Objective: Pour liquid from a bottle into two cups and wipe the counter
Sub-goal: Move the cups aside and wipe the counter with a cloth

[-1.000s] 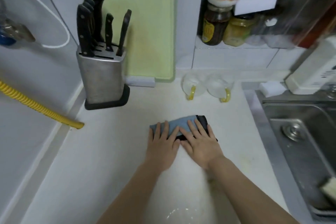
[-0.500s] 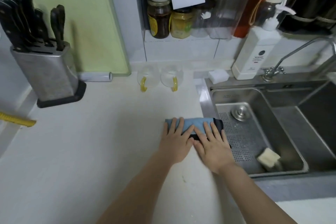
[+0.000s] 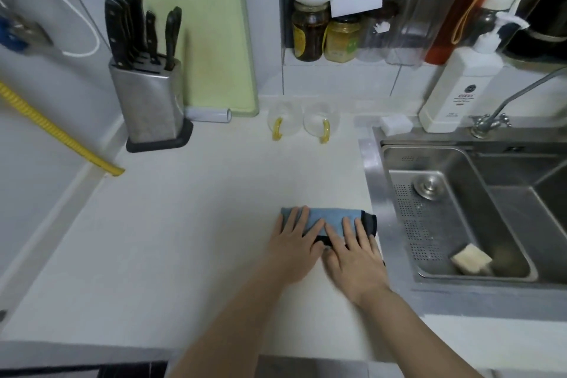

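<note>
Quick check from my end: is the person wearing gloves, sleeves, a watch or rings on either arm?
Nothing worn that shows. The left hand and right hand are bare, no gloves or rings visible. Both forearms are bare down to the frame's bottom edge, with no sleeves, watch or bands.

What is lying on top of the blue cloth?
Both hands press flat on the blue cloth: the left hand on its left part, the right hand on its right. The counter beneath the cloth is covered.

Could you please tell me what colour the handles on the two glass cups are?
Yellow handles on both glass cups, clearest in the head view.
</note>
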`<state>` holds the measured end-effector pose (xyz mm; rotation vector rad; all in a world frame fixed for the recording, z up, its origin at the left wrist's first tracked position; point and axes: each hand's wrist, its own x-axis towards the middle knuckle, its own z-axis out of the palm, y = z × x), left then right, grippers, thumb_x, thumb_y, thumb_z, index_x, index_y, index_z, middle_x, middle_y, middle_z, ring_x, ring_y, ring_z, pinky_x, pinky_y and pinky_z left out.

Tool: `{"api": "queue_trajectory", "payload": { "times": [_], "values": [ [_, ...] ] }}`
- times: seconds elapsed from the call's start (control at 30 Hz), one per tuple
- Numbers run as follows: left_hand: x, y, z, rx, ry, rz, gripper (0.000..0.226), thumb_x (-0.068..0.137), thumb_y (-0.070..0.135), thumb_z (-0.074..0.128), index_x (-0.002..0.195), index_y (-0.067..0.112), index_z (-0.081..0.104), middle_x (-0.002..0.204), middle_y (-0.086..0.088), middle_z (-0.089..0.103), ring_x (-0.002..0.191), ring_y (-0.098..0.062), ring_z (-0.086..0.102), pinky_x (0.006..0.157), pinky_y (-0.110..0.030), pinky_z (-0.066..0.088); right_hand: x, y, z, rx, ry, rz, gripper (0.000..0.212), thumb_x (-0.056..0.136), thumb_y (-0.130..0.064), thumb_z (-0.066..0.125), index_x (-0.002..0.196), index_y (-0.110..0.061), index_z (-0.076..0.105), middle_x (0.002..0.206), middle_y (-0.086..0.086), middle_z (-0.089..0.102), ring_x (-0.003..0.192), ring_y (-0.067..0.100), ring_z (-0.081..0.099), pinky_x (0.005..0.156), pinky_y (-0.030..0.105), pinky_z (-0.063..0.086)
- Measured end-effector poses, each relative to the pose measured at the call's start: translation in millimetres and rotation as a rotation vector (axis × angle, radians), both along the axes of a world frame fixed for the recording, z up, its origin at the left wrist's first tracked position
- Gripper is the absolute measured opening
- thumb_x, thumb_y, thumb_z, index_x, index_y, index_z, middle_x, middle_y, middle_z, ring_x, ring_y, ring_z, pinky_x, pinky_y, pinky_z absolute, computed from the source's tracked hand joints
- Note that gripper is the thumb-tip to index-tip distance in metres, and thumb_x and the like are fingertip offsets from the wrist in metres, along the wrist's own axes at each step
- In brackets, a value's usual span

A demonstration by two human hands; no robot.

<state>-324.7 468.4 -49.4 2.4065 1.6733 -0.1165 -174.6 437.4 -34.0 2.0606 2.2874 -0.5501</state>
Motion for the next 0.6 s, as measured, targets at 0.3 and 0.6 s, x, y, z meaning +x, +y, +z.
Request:
{"api": "queue_trajectory", "payload": {
  "times": [0.3, 0.6],
  "values": [
    [-114.7, -34.8, -5.6, -0.001, 0.046, 0.066, 0.054, 0.101, 0.045, 0.018, 0.151, 0.028, 0.006, 0.160, -0.008, -0.004, 0.147, -0.024, -0.006, 0.117, -0.048, -0.005, -106.5, -24.3, -1.2, -0.004, 0.001, 0.106, 0.055, 0.097, -0.044, 0.016, 0.148, -0.035, -0.003, 0.159, 0.003, -0.010, 0.144, 0.023, -0.018, 0.117, 0.042, -0.008],
    [-243.7, -70.4, -7.3, -0.048, 0.073, 0.202, 0.056, 0.099, 0.047, 0.017, 0.150, 0.031, 0.001, 0.160, -0.005, -0.009, 0.147, -0.022, -0.011, 0.116, -0.047, -0.009, -233.2, -43.5, -2.1, 0.004, 0.021, 0.227, 0.055, 0.098, -0.045, 0.017, 0.149, -0.034, 0.000, 0.159, 0.005, -0.009, 0.145, 0.025, -0.017, 0.117, 0.045, -0.007]
  ]
}}
